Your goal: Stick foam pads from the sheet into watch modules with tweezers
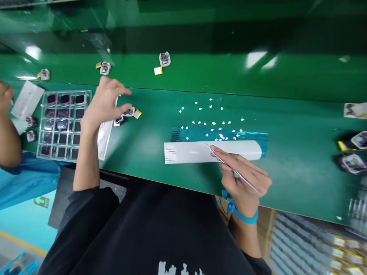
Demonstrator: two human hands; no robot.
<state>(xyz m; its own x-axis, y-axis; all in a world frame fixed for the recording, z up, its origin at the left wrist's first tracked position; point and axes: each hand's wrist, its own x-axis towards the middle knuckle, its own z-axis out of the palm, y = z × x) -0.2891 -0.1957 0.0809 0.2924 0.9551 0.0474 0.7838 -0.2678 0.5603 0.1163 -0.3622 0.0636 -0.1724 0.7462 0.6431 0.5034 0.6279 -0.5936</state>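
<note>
White strip (189,153) near table edge (177,183)

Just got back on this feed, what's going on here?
The right hand holds tweezers over a white strip. The left hand, spread open, is at a small white device; whether they touch is unclear. White bits lie scattered beyond the strip, and a compartment tray sits to the left.

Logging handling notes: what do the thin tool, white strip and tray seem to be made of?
Thin tool: probably metal; slim, with a pale silvery shine.
White strip: smooth, glossy coated paper or plastic film, I can't tell which; it shows a soft glare.
Tray: likely clear, shiny plastic; see-through walls with highlights.
</note>
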